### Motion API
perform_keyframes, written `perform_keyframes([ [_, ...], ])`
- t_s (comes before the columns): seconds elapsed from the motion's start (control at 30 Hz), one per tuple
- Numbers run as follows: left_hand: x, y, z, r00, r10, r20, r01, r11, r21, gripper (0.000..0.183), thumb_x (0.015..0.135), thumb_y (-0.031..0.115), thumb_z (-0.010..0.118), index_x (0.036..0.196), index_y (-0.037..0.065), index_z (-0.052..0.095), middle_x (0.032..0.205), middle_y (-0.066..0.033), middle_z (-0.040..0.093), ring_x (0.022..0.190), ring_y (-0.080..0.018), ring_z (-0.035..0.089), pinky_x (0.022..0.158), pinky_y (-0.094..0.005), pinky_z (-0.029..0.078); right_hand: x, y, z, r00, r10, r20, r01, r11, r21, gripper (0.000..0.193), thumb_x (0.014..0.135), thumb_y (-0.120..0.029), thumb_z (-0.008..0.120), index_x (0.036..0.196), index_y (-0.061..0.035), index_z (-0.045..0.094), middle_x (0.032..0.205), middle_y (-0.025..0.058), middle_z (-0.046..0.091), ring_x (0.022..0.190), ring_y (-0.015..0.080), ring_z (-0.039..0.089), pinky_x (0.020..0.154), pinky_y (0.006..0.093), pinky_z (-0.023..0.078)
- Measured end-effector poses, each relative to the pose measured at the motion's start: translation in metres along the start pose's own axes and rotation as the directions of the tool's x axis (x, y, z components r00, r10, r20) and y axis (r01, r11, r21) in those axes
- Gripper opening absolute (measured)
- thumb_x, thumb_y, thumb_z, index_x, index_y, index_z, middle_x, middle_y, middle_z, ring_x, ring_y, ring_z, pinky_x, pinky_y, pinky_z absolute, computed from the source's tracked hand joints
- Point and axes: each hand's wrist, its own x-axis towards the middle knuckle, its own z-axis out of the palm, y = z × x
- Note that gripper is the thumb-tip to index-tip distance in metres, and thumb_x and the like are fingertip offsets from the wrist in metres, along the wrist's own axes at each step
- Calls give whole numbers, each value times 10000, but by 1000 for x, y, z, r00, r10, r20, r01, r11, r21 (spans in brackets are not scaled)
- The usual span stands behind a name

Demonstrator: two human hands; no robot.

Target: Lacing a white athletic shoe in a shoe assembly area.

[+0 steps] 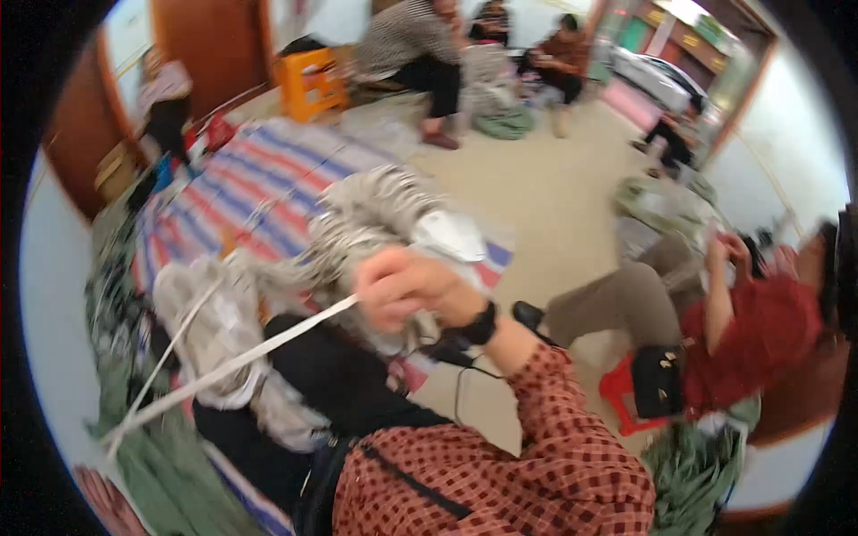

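Note:
My right hand [402,284] is closed on a long flat white strap [241,359] and holds it up in front of me. The strap slants down to the lower left, where it bends back. A thinner length rises from there toward a pale cloth bundle [210,335] by my legs. Behind my right hand lies a thick heap of beige cords [366,219], with a white piece [450,235] at its right end. I cannot make out my left hand. A blurred brownish-red patch [105,500] at the lower left edge is unclear.
A striped tarp [259,183] covers the floor ahead. Green sacks [161,473] line the left side. At right, a person in red [751,330] sits on a red stool [617,402]. Other people sit farther back near an orange stool [311,85]; a child [165,98] stands far left.

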Motion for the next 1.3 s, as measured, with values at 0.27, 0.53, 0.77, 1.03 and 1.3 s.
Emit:
perform_keyframes([
  [0.27,-54,76,-128,818,405,-408,-226,879,419,203,1011,149,412,827,92,471,622,43,238,496,-60,185,430,-209,236,26,61,-33,987,-28,-156,128,717,685,182,883,-59,584,1062,-39,558,836,6,578,578,37,401,644,216,405],
  [0.53,-73,76,-171,620,489,-614,-234,862,450,184,1010,185,436,961,27,515,610,51,277,515,-50,306,407,-212,254,40,77,-32,896,18,-444,202,874,442,293,964,-121,516,1221,19,512,1165,137,633,890,118,631,901,361,480],
  [0.77,-98,214,-295,606,681,-412,-145,604,784,322,994,123,436,1265,-51,456,766,-15,458,625,-105,448,567,-222,420,102,102,23,994,51,-94,-13,930,367,230,962,-216,542,1061,-11,577,913,73,606,612,95,472,664,291,495],
  [1.03,-146,285,-319,496,857,140,355,-347,868,307,867,129,484,1131,48,619,960,-95,625,786,-162,554,662,-333,464,151,78,52,989,127,76,-132,989,59,236,982,-238,504,1039,-19,571,636,-13,484,477,75,429,571,218,476],
  [1.3,-47,-16,-141,994,-73,76,-91,-228,969,401,804,41,571,1202,18,538,1159,-141,597,1108,-260,563,974,-360,425,194,83,49,992,-62,-108,-15,800,-599,168,867,-74,616,1005,14,655,731,44,640,615,70,550,548,201,423],
])
